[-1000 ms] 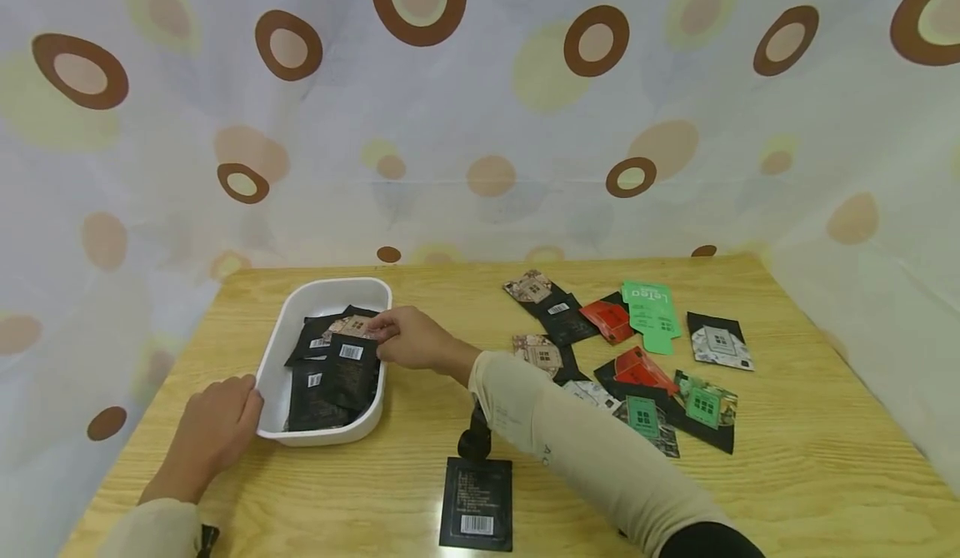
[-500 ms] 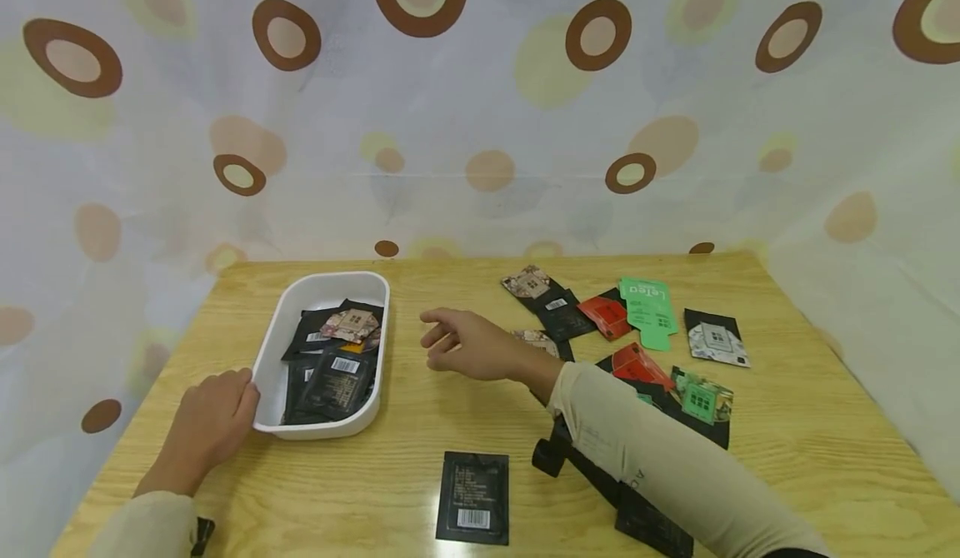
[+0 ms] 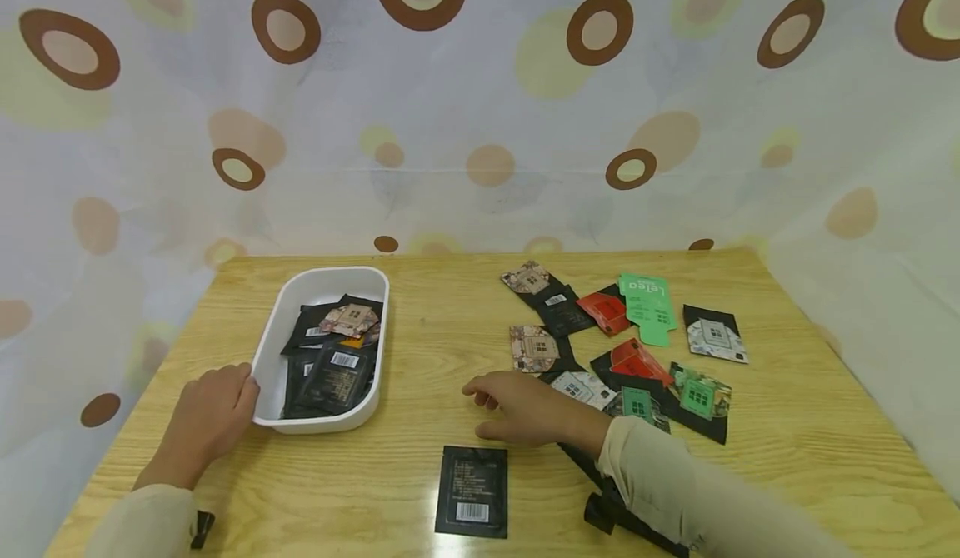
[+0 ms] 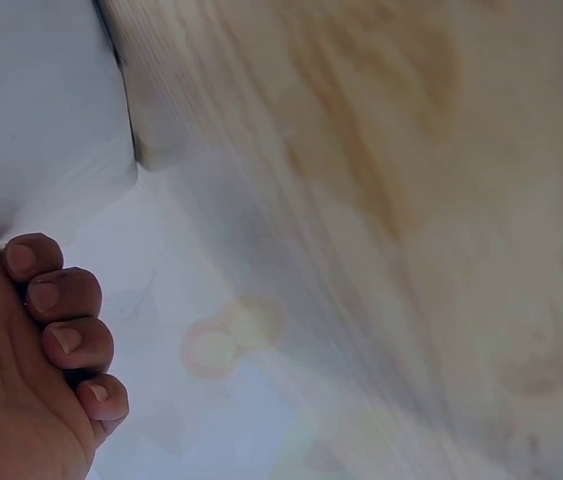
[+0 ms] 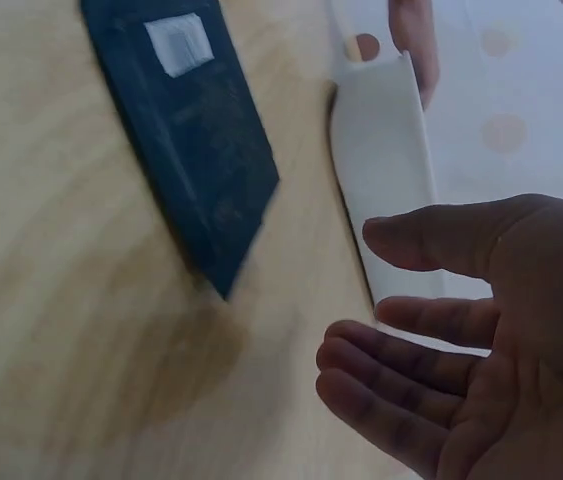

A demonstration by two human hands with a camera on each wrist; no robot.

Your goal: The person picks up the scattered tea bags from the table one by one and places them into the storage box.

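Note:
My left hand (image 3: pixel 210 412) holds the near-left rim of a white plastic tub (image 3: pixel 321 426); in the left wrist view its fingers (image 4: pixel 79 345) are curled by the rim. Inside the tub lie several black sachets (image 3: pixel 337 379), one with a pink floral label (image 3: pixel 349 319). My right hand (image 3: pixel 521 408) is over the middle of the table with nothing in it, thumb and fingers apart in the right wrist view. Just in front of it, a single black sachet (image 3: pixel 472 491) lies flat, barcode side up.
To the right spreads a loose group of sachets with red (image 3: pixel 637 362), green (image 3: pixel 701 397), white (image 3: pixel 716 333) and floral (image 3: pixel 534 348) labels. Among them is a green card packet (image 3: pixel 648 304). A patterned cloth (image 3: pixel 480 108) hangs behind the wooden table (image 3: pixel 810 425).
My right hand has let go of the floral-labelled sachet in the tub, then moved right and toward me, its fingers loosening. My left hand has stayed at the tub's rim.

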